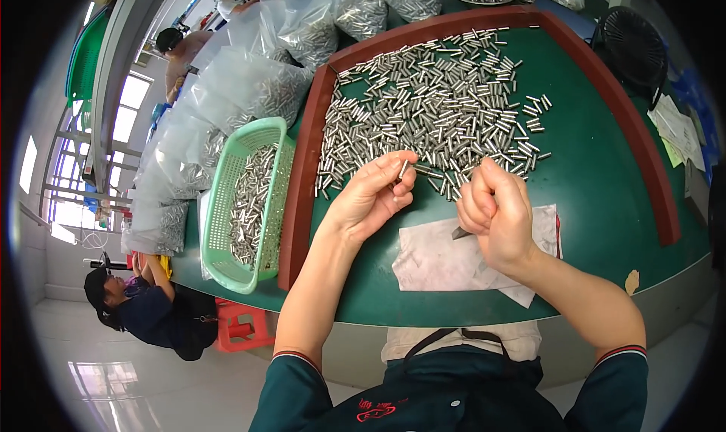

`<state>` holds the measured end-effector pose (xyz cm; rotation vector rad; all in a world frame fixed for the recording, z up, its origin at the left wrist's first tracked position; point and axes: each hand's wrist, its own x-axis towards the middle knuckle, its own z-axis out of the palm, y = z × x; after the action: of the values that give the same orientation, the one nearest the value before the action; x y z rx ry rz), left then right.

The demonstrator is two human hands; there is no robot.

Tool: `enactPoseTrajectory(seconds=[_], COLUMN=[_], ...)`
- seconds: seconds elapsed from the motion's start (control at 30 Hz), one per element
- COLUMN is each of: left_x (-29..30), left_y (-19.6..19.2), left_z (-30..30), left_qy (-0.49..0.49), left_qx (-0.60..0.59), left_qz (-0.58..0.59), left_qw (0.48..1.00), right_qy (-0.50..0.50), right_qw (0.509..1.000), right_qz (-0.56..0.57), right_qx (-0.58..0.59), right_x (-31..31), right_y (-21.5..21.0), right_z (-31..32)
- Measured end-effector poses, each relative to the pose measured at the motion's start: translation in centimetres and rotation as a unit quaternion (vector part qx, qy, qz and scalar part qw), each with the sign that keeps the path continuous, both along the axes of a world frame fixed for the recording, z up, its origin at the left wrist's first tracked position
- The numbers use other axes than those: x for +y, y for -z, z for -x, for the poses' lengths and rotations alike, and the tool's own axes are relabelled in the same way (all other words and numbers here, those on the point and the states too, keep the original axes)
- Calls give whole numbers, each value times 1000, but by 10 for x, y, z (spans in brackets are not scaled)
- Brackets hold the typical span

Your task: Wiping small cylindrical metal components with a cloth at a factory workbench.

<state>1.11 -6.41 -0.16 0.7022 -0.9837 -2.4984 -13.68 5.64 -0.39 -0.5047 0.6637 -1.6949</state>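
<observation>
The left hand [372,194] is half curled, palm up, pinching one small metal pin [404,168] upright between thumb and fingertips; the pin sits at the hand's 1 o'clock, right at the near edge of the pile. The right hand [495,213] is closed into a loose fist around a dark, thin tool [460,232] whose tip pokes out at its 8 o'clock; what kind of tool it is cannot be told. Both hands hover just apart from each other above the green table [605,175]. Under the right hand, toward 6 o'clock, lies a crumpled white sheet [439,262]. From 11 to 1 o'clock of the hands spreads the heap of silvery pins [431,103], fenced in by a reddish-brown rim [302,175]. At 9 o'clock stands a pale green basket [227,205] holding more pins, and beyond it, toward 10 and 11 o'clock, clear plastic bags [242,92] full of them. A black fan [631,46] sits at 2 o'clock, and a seated person [144,311] at 8 o'clock
</observation>
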Motion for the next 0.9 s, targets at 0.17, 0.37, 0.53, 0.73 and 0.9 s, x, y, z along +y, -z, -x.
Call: enactPoseTrajectory(seconds=[0.17,0.37,0.53,0.73,0.9], left_x=[-12,-6,2,10,12], left_y=[-1,8,10,5,10], left_z=[-5,5,7,-1,-6], left_qy=[-122,-136,-85,-67,-4], left_qx=[-5,-302,-377,-238,-49], left_qz=[50,562,685,406,71], left_qw=[991,758,618,880,996], right_qy=[-2,2,0,4,-3], right_qw=[1000,1000,1000,1000,999], right_qz=[-3,-7,-18,-28,-32], right_qx=[-7,-8,-16,-9,-15], right_x=[-2,-5,-5,-3,-4], right_y=[-1,-1,-2,-1,-2], right_z=[3,3,3,5,5])
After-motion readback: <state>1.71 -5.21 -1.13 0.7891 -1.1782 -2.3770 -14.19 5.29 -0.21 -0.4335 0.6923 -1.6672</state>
